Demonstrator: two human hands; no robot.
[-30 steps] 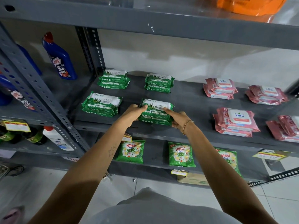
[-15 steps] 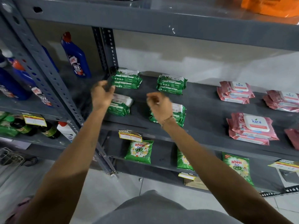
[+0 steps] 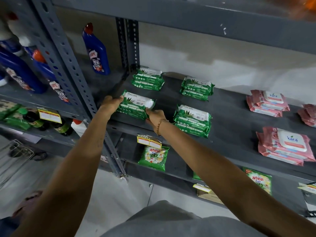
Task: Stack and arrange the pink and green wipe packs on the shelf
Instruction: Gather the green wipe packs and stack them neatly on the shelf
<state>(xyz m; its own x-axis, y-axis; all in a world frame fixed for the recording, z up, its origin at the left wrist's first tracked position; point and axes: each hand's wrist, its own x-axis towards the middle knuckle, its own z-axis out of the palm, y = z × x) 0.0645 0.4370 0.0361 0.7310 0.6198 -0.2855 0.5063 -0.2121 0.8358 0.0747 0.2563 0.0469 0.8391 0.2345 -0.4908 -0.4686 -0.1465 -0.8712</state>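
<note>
Green wipe packs lie in small stacks on the grey shelf point(image 3: 229, 117). The front-left green stack point(image 3: 136, 105) is held from both sides: my left hand point(image 3: 111, 105) grips its left end and my right hand point(image 3: 156, 116) grips its right front corner. Beside it sits the front-right green stack point(image 3: 192, 119). Behind lie the back-left green stack point(image 3: 147, 79) and the back-right green stack point(image 3: 196, 88). Pink wipe packs lie further right: a back pink stack point(image 3: 267, 103), a front pink stack point(image 3: 285, 146), and another pink stack point(image 3: 308, 114) cut off by the frame edge.
A perforated grey upright point(image 3: 68, 69) stands left of the shelf, with blue cleaner bottles point(image 3: 96, 50) on the neighbouring shelf. Green detergent pouches point(image 3: 153, 157) hang on the shelf below, under a yellow price tag point(image 3: 148, 141). An upper shelf board point(image 3: 205, 19) runs overhead.
Both hands left the front-right green stack, lifted and moved left, then came down onto the front-left green stack. The camera view shifted left and closer.
</note>
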